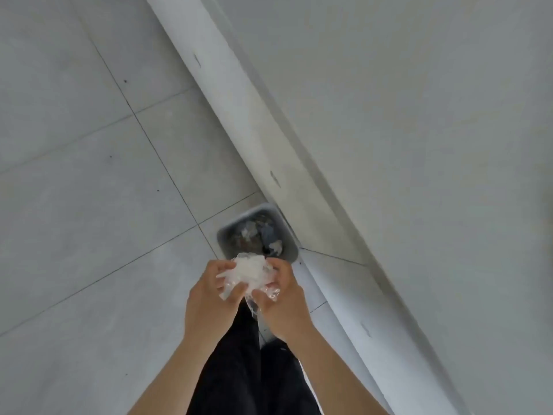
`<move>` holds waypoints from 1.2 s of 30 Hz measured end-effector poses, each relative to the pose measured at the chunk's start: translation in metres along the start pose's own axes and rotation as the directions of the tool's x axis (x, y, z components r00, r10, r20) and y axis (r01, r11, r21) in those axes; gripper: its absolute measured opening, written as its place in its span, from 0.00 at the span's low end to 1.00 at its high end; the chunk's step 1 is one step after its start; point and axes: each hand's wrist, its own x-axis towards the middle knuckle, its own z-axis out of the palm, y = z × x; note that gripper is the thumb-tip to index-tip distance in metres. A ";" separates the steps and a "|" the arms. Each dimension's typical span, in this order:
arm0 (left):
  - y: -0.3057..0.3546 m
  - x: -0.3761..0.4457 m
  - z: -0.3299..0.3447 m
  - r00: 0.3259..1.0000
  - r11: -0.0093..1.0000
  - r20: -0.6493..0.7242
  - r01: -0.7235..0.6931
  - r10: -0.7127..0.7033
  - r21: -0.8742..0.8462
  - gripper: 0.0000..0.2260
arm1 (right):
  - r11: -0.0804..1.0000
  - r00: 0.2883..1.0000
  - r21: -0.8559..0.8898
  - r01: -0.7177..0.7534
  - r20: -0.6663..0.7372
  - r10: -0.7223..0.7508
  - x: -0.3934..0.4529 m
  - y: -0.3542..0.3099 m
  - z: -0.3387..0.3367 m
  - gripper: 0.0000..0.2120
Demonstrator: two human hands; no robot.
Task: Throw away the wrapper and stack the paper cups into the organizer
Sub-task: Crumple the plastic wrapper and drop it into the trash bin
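Observation:
A crumpled clear plastic wrapper [250, 272] is bunched between both my hands, low in the middle of the head view. My left hand [209, 298] grips its left side and my right hand [282, 301] grips its right side, with a strip of plastic hanging down between them. Just beyond my hands stands a grey trash bin [288, 235] on the floor, with crumpled rubbish inside. No paper cups or organizer are in view.
The bin sits against a white baseboard [239, 94] that runs diagonally along a pale wall [419, 115]. Grey floor tiles [89, 205] spread to the left. My dark trousers [248, 369] show below my hands.

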 end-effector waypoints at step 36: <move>-0.031 0.058 -0.015 0.905 0.550 0.300 -0.422 0.302 0.721 0.32 | 0.557 0.978 -0.804 0.207 0.155 -0.140 0.044 0.003 -0.002 0.33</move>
